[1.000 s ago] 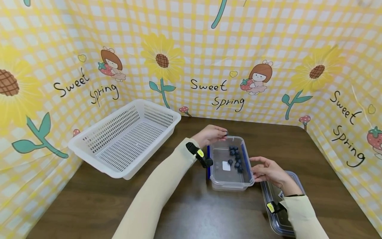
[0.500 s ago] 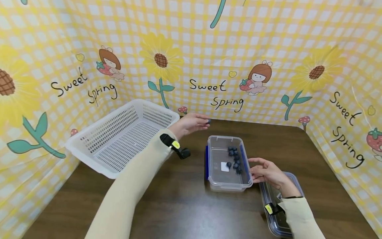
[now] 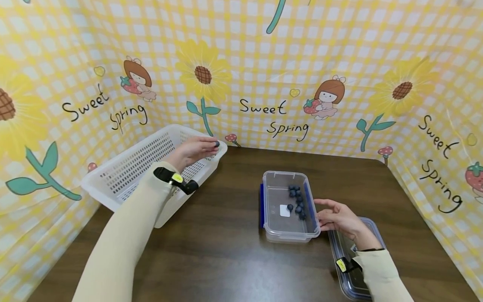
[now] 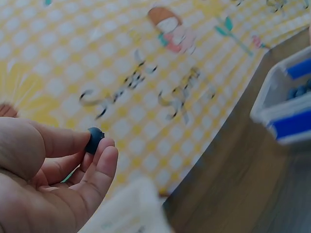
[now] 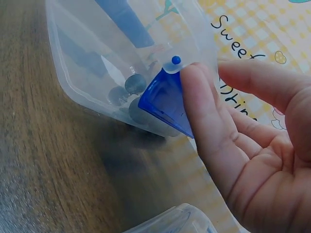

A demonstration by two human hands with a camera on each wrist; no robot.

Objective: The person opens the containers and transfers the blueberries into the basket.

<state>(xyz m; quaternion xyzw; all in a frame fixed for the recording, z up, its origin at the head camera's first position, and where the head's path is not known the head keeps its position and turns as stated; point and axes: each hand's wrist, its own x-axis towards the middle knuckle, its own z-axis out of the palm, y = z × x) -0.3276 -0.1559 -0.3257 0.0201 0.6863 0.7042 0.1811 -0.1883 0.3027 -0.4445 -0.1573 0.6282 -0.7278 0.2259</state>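
Note:
Between its thumb and fingertips my left hand [image 3: 194, 151] pinches a blueberry [image 4: 95, 140], held above the right far part of a white perforated basket [image 3: 124, 172]. A clear plastic box [image 3: 275, 197] with blue latches stands on the table, several blueberries [image 3: 299, 201] lying in it along the right side. At the box's right side is my right hand [image 3: 341, 218]. Its fairly straight fingers touch the wall near a hanging blue latch [image 5: 165, 102], seen up close in the right wrist view.
A clear lid or container with a grey-blue rim [image 3: 349, 281] lies on the dark wooden table [image 3: 234, 256] under the right wrist. Yellow checked cloth [image 3: 260, 75] with printed flowers encloses the table at the back and sides.
My left hand has travelled left, from the far edge of the box to over the basket, with the blueberry in its fingers. The right hand and the box have stayed nearly still.

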